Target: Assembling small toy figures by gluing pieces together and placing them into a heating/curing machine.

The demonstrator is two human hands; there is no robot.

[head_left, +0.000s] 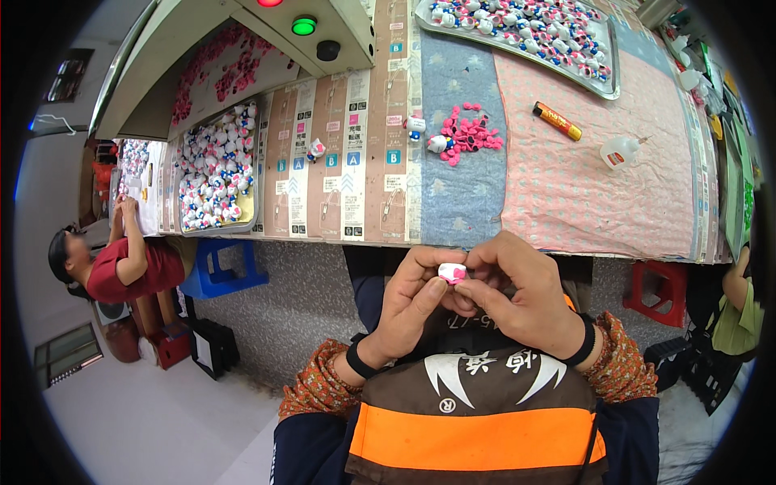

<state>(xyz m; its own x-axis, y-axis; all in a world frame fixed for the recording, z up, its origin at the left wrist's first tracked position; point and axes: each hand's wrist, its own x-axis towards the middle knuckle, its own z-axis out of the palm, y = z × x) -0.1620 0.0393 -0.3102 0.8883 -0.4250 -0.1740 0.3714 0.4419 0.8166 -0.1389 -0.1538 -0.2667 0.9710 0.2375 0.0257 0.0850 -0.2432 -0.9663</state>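
Note:
Between my fingertips, just off the table's front edge, is a small white figurine head with pink parts (pixel 453 272). My left hand (pixel 412 295) pinches it from the left side. On its other side my right hand (pixel 513 295) grips it, thumb near the pink part. A heap of small pink pieces (pixel 473 133) lies on the blue cloth beyond my hands. Beside the heap are a white-and-blue figurine (pixel 415 128) and a white head piece (pixel 437 144). Another small figurine (pixel 315 149) stands farther left on the table.
Figurines fill a tray (pixel 517 50) at the back and another tray (pixel 257 162) at the left, near a machine (pixel 343 36) with a green light. A glue bottle (pixel 621 152) and a dark tube (pixel 558 121) lie at right. A co-worker (pixel 133 263) sits far left.

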